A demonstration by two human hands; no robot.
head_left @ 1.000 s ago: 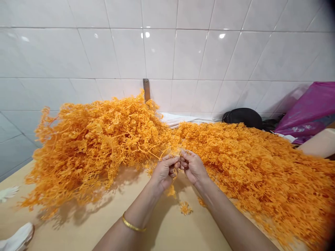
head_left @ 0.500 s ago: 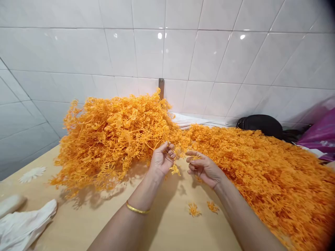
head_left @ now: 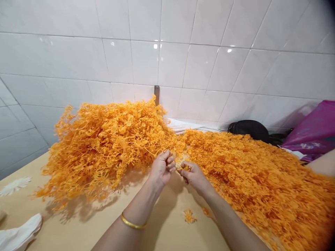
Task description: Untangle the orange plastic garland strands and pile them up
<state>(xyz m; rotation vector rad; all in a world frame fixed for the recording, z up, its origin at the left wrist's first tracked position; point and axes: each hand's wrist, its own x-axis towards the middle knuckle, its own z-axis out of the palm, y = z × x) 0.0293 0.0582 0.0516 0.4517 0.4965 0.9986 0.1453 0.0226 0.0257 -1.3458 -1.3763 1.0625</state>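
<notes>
My left hand is closed around a thin stem of the orange plastic flowers, at the right edge of a tall tangled heap. Opposite it, almost touching, my right hand pinches a small orange plastic flower, partly hidden by its fingers. A wider, lower heap of orange plastic flowers spreads to the right of my hands. On the table below my right wrist lies a loose orange flower, with another partly covered by my forearm.
White tiles form the wall behind. At the back right are a black rounded bag and a purple bag. What looks like another person's arm enters at the right edge. A white cloth and white flower shape lie at left.
My right hand has come left toward my left hand, and its spread fingers have closed into a pinch. The flower dangling below my left hand no longer shows there. The view has shifted right.
</notes>
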